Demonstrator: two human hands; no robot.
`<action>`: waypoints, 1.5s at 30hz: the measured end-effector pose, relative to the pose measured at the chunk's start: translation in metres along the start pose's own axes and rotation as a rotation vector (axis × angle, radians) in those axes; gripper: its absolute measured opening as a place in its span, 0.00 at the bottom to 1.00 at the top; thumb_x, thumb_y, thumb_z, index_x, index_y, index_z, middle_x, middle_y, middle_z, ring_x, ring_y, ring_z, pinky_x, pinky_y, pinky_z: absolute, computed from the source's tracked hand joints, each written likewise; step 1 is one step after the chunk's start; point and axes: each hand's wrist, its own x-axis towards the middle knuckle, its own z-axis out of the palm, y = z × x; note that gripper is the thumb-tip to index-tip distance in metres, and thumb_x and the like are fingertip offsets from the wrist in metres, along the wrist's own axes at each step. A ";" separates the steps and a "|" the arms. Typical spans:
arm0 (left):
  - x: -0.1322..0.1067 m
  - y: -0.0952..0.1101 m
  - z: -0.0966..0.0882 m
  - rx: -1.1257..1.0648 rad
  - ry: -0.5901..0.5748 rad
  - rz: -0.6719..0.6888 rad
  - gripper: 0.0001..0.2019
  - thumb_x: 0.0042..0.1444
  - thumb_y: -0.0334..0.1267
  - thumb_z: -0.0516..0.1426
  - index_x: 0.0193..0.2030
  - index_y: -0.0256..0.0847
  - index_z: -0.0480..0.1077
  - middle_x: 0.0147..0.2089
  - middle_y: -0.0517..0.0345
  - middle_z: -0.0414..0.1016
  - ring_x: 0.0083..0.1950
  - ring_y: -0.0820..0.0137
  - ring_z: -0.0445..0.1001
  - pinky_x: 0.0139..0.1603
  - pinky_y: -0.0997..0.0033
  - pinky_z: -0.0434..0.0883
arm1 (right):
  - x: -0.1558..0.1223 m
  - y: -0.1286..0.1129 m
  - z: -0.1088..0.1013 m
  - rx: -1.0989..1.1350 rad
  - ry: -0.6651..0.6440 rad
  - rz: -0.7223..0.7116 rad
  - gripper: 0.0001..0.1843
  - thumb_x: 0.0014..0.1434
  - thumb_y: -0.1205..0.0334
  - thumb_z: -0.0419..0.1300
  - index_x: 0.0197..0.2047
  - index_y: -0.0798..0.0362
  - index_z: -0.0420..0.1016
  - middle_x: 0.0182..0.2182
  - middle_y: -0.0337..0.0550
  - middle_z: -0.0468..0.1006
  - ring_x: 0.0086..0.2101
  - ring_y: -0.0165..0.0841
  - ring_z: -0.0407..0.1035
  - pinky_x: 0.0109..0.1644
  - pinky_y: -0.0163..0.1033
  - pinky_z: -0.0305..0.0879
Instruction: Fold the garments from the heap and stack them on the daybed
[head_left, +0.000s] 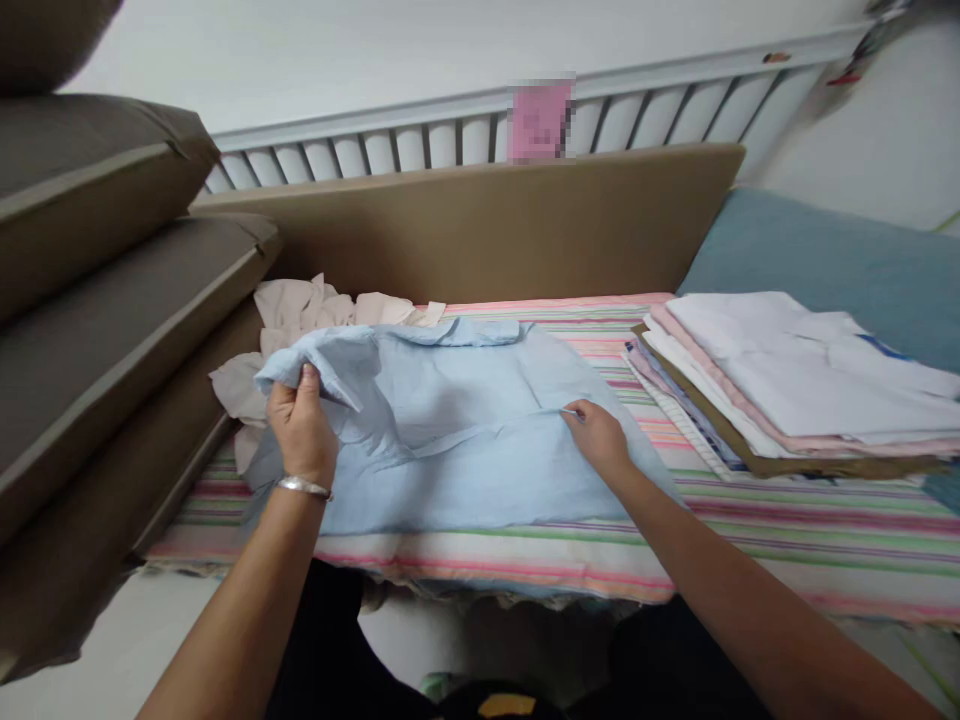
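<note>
A light blue shirt (480, 390) lies spread across a striped sheet (795, 525). My left hand (304, 430), with a silver bracelet at the wrist, is closed on the shirt's gathered left end and lifts it a little above the sheet. Fingers of my right hand (596, 435) pinch an edge of the same fabric near its middle right. Between the hands a fold of cloth runs in a line. Behind the shirt's left end sits a crumpled pale pink garment (300, 305), partly covered by the shirt.
To the right rests a stack of folded clothes (795, 380), a white one on top, beside a blue-grey cushion (832, 255). Large brown cushions (135, 290) are piled at the left. A brown panel (480, 225) stands along the back, before a white slatted rail (420, 145).
</note>
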 end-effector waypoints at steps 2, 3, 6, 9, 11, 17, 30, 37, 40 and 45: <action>0.001 -0.013 0.004 0.029 0.013 0.009 0.13 0.53 0.46 0.55 0.36 0.37 0.71 0.36 0.59 0.72 0.41 0.73 0.70 0.47 0.72 0.67 | 0.000 -0.001 0.001 -0.015 -0.002 0.015 0.08 0.54 0.60 0.54 0.34 0.52 0.74 0.33 0.42 0.77 0.36 0.34 0.68 0.38 0.36 0.58; 0.001 -0.020 0.005 0.045 0.020 0.018 0.13 0.53 0.46 0.55 0.36 0.37 0.71 0.36 0.59 0.72 0.40 0.73 0.70 0.46 0.73 0.67 | 0.000 -0.002 0.002 -0.021 0.000 0.015 0.08 0.54 0.61 0.55 0.34 0.52 0.74 0.34 0.42 0.77 0.36 0.34 0.68 0.38 0.36 0.58; -0.002 -0.041 0.006 0.097 0.007 0.019 0.14 0.53 0.45 0.55 0.37 0.36 0.72 0.36 0.58 0.73 0.40 0.73 0.70 0.46 0.73 0.66 | 0.000 -0.005 0.004 -0.032 0.018 0.012 0.08 0.54 0.61 0.54 0.35 0.52 0.74 0.34 0.42 0.77 0.35 0.34 0.68 0.37 0.36 0.58; -0.005 -0.055 0.005 0.132 0.022 0.016 0.14 0.53 0.45 0.55 0.38 0.36 0.72 0.37 0.57 0.73 0.41 0.72 0.71 0.47 0.72 0.66 | 0.000 -0.007 0.007 -0.052 0.036 0.014 0.09 0.55 0.60 0.54 0.36 0.51 0.74 0.34 0.42 0.77 0.34 0.34 0.68 0.36 0.36 0.57; -0.005 -0.061 0.005 0.170 0.033 0.027 0.15 0.53 0.46 0.55 0.39 0.36 0.72 0.37 0.57 0.74 0.41 0.71 0.71 0.48 0.71 0.66 | 0.002 -0.006 0.010 -0.066 0.043 0.008 0.10 0.56 0.60 0.54 0.37 0.51 0.74 0.34 0.43 0.77 0.34 0.34 0.68 0.35 0.36 0.57; -0.018 -0.076 0.007 0.430 -0.250 -0.018 0.19 0.54 0.46 0.52 0.48 0.36 0.68 0.47 0.49 0.72 0.51 0.63 0.68 0.56 0.60 0.62 | 0.000 -0.005 0.016 -0.130 0.017 0.000 0.13 0.56 0.63 0.53 0.44 0.54 0.73 0.40 0.48 0.77 0.40 0.38 0.69 0.43 0.40 0.61; -0.191 -0.112 -0.052 0.831 -1.095 0.617 0.21 0.59 0.42 0.47 0.60 0.48 0.60 0.63 0.55 0.60 0.64 0.61 0.57 0.59 0.53 0.61 | -0.181 -0.092 0.009 0.039 -0.285 -0.614 0.30 0.62 0.47 0.47 0.64 0.50 0.51 0.63 0.43 0.54 0.63 0.34 0.40 0.66 0.47 0.37; -0.191 -0.106 -0.040 1.053 -1.068 0.635 0.24 0.60 0.41 0.45 0.64 0.50 0.52 0.67 0.58 0.52 0.67 0.60 0.51 0.62 0.51 0.55 | -0.149 0.022 -0.006 -0.202 -0.164 -0.353 0.28 0.61 0.47 0.47 0.62 0.45 0.56 0.64 0.44 0.53 0.63 0.39 0.45 0.63 0.53 0.41; -0.193 -0.093 -0.039 1.070 -1.129 0.528 0.24 0.61 0.42 0.45 0.64 0.52 0.50 0.68 0.58 0.50 0.68 0.59 0.48 0.62 0.50 0.55 | -0.144 0.075 -0.020 -0.372 -0.030 -0.163 0.25 0.61 0.51 0.45 0.59 0.47 0.62 0.61 0.47 0.59 0.61 0.43 0.49 0.60 0.56 0.46; -0.187 -0.076 -0.041 0.983 -1.238 0.329 0.25 0.60 0.49 0.45 0.65 0.55 0.47 0.69 0.61 0.45 0.69 0.60 0.44 0.64 0.47 0.52 | -0.141 0.125 -0.008 -0.382 0.049 -0.389 0.26 0.58 0.54 0.38 0.45 0.44 0.75 0.57 0.42 0.65 0.60 0.48 0.49 0.57 0.62 0.46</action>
